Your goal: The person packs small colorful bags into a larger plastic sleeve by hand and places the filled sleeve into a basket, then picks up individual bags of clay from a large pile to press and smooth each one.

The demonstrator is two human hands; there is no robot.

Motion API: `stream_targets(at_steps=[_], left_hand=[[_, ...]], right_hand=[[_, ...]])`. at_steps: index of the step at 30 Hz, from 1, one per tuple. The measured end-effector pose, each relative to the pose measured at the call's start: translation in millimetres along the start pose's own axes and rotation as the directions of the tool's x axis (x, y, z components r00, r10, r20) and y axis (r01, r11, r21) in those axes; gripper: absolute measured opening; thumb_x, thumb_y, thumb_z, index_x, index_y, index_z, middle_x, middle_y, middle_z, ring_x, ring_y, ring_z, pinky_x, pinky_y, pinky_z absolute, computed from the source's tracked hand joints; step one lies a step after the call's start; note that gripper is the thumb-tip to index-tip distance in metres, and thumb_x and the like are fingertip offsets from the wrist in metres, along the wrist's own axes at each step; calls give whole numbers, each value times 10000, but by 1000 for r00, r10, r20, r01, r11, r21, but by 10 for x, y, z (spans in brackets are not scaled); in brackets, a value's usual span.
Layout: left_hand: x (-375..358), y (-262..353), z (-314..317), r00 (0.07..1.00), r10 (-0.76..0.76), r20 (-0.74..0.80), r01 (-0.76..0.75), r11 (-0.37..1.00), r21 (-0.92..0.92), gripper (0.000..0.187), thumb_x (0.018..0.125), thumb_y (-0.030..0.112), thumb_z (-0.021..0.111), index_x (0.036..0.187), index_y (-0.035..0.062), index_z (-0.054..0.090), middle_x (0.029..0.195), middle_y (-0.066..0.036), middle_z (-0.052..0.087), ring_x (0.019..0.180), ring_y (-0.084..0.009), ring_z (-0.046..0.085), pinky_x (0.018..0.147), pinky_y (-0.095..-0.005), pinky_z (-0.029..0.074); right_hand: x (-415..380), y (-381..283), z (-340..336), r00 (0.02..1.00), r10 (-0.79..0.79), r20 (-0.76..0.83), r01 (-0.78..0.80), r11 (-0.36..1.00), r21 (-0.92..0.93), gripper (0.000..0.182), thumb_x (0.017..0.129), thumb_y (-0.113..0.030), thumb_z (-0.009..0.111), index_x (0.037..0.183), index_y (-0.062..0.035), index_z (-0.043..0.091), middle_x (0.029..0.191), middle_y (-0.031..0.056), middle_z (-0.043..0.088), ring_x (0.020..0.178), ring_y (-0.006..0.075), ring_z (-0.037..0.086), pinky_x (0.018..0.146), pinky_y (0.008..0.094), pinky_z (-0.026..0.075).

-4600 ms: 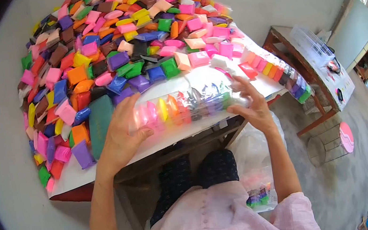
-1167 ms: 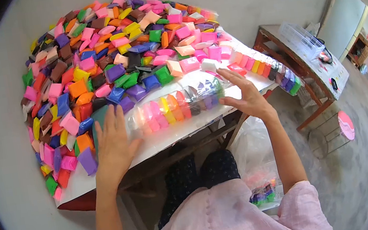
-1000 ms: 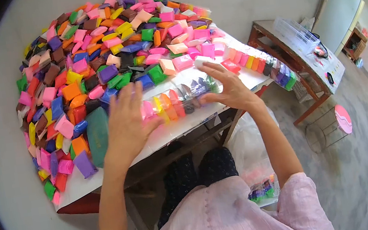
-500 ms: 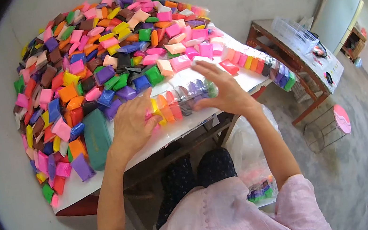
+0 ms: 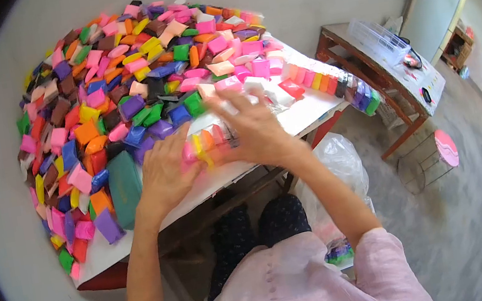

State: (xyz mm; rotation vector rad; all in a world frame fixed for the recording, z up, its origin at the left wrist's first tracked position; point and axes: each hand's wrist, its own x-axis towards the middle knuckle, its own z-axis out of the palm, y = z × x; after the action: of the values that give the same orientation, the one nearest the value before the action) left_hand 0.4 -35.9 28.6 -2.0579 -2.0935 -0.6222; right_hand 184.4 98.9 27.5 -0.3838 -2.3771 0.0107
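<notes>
A row of small coloured packets (image 5: pixel 207 140), pink, yellow, orange and red among them, lies at the table's front edge, apparently in clear plastic. My left hand (image 5: pixel 167 166) is closed around its left end. Over the right part of the row arches my right hand (image 5: pixel 255 128), fingers above and thumb below, smeared by motion; it hides that part. A wad of clear plastic with a white piece (image 5: pixel 269 91) shows just beyond my right hand. To the left of my left hand sits a dark green box (image 5: pixel 126 189).
A large heap of coloured packets (image 5: pixel 89 133) covers the back and left of the white table (image 5: pixel 303 110). Another packed row (image 5: pixel 331 84) reaches past its right edge. A clear bag (image 5: pixel 340 167) hangs below. A wooden table (image 5: pixel 360 70) and a pink-topped stool (image 5: pixel 447 148) stand right.
My right hand has moved left along the row, toward my left hand, and now covers its right part. The left hand stays at the left end. The view has shifted slightly.
</notes>
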Motion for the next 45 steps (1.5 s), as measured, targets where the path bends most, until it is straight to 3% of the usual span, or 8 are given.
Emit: stream_targets(at_steps=[2,5,15,19,22,25,30,45], left_hand=[[19,-26,-16,998,-47,42,49,998,-50,748,777,267,718,1426,31,430,1194,-172,609,1082,-345,564,939,-454,424],[1,-85,-7,998,-54,23,57,986,-157,729,773,238,728,1413,30,448,1150,-176,617,1045,-352,580,910,-443,448],[-41,-352,55,998,-14,65,39,916,-399,777,748,90,732,1450,22,406,1348,-166,537,1244,-310,517,1073,-366,380],[-59,-338,45,996,-23,81,53,921,-386,796,735,66,727,1461,43,401,1339,-155,543,1246,-292,510,1084,-360,365],[-74,-281,45,998,-30,54,47,942,-332,815,722,46,724,1468,58,397,1338,-150,537,1250,-273,501,1093,-358,353],[-100,-238,72,1000,-17,-12,12,943,-333,814,710,34,717,1460,63,404,1296,-155,551,1214,-296,506,1071,-376,367],[-190,-180,79,986,20,-167,-78,933,-351,794,701,27,701,1443,64,421,1223,-171,591,1141,-352,532,1014,-411,407],[-217,-179,43,994,-62,-85,24,920,-390,855,685,-64,719,1469,71,404,1298,-114,527,1242,-259,501,1093,-348,359]], right_hand=[[93,-124,243,998,-70,10,70,995,-65,923,699,-518,790,1431,-99,416,1251,182,572,1193,326,548,1018,528,374],[204,-230,186,900,166,402,-182,983,-1,853,747,-510,752,1412,-81,432,1075,149,648,1041,310,623,947,467,426],[-257,173,-37,994,50,102,-48,999,-20,725,787,-325,750,1398,-68,458,1229,147,616,1173,304,570,997,425,422],[-711,555,-302,975,219,-21,-219,960,-174,721,777,-221,750,1395,-26,434,1352,199,528,1252,346,517,1104,474,355],[-940,669,-450,920,377,-111,-387,918,-92,708,804,-161,711,1426,-13,407,1325,195,558,1186,325,579,1011,442,465],[-912,600,-400,768,630,114,-558,572,601,660,850,-71,651,1463,-57,408,1350,190,551,1115,225,618,856,330,541],[-864,622,-231,738,651,181,-507,357,784,355,890,-139,706,1218,-15,652,909,-5,667,784,37,582,618,199,459],[-904,697,-276,633,747,-203,-431,557,710,161,896,-34,618,1018,18,709,819,15,684,716,50,587,638,216,475]])
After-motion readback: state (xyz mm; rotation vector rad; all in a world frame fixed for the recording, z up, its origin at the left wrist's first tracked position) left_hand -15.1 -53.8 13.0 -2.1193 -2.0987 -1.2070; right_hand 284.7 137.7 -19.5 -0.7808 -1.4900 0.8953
